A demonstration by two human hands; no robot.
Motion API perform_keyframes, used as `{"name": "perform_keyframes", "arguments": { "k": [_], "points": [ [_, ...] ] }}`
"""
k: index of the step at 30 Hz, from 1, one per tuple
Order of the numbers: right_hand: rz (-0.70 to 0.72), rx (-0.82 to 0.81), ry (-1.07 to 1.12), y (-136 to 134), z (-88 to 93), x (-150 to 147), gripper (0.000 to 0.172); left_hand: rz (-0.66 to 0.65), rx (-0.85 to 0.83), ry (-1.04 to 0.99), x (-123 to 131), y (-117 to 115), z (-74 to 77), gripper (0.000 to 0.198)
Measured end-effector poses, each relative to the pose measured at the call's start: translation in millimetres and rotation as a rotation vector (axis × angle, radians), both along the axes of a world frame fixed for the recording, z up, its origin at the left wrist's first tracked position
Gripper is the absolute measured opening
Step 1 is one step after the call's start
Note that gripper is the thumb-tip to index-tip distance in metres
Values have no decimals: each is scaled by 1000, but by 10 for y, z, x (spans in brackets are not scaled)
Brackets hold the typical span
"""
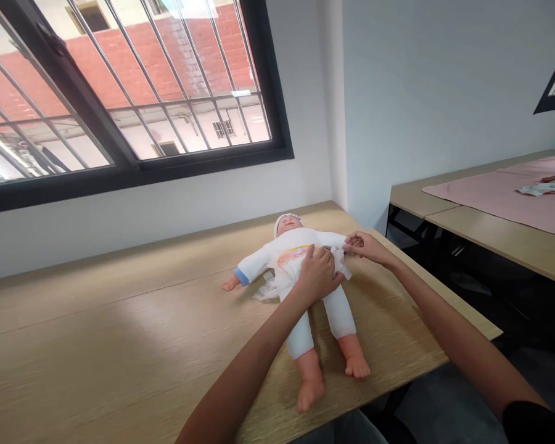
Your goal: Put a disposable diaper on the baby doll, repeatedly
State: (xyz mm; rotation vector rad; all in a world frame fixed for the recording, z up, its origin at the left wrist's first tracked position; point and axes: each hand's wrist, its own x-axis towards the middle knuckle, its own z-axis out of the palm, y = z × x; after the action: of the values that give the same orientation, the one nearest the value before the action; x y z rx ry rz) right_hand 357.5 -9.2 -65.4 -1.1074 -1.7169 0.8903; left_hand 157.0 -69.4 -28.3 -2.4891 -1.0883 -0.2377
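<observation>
A baby doll [300, 237] in a white suit and a white cap lies on its back on the wooden table, head towards the window wall, bare feet towards me. Around its waist is a white diaper [284, 262] with a yellow and pink print; its side flaps [268, 287] stick out loosely. My left hand [320, 274] rests on the diaper's front, palm down, fingers apart. At the doll's right-side arm, my right hand [363, 245] has its fingers closed around the sleeve end, hiding the doll's hand. The other arm, with a blue cuff [242, 275], lies stretched out.
The wooden table [120, 345] ends at an edge on the right, close to my right forearm. Beyond a gap stands another table [411, 196] with a pink cloth [490, 191] and patterned clothing [552, 185]. A barred window [139, 80] is in the wall behind.
</observation>
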Motion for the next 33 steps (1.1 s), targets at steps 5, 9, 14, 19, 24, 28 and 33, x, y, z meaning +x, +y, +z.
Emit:
{"name": "perform_keyframes", "arguments": {
  "k": [5, 9, 14, 19, 24, 28, 33],
  "points": [
    [340, -229, -274, -42, 19, 99, 32, -10, 59, -19, 1, 17, -24, 33],
    [340, -178, -189, -129, 61, -37, 35, -23, 77, -12, -6, 28, -35, 31],
    [329, -180, 17, -166, 112, -112, 36, -16, 74, -39, -13, 31, -45, 36],
    [269, -223, 179, -125, 43, -149, 31, -30, 140, -83, 25, -15, 18, 36],
    [224, -255, 270, -99, -3, -174, 24, -193, 124, -41, 27, 2, 9, 33],
    [264, -232, 293, -76, -37, -182, 21, -169, 37, -45, -7, 59, -62, 45],
    [277, -230, 318, -107, -34, -194, 22, -146, 24, -89, -7, 44, -73, 53]
  ]
}}
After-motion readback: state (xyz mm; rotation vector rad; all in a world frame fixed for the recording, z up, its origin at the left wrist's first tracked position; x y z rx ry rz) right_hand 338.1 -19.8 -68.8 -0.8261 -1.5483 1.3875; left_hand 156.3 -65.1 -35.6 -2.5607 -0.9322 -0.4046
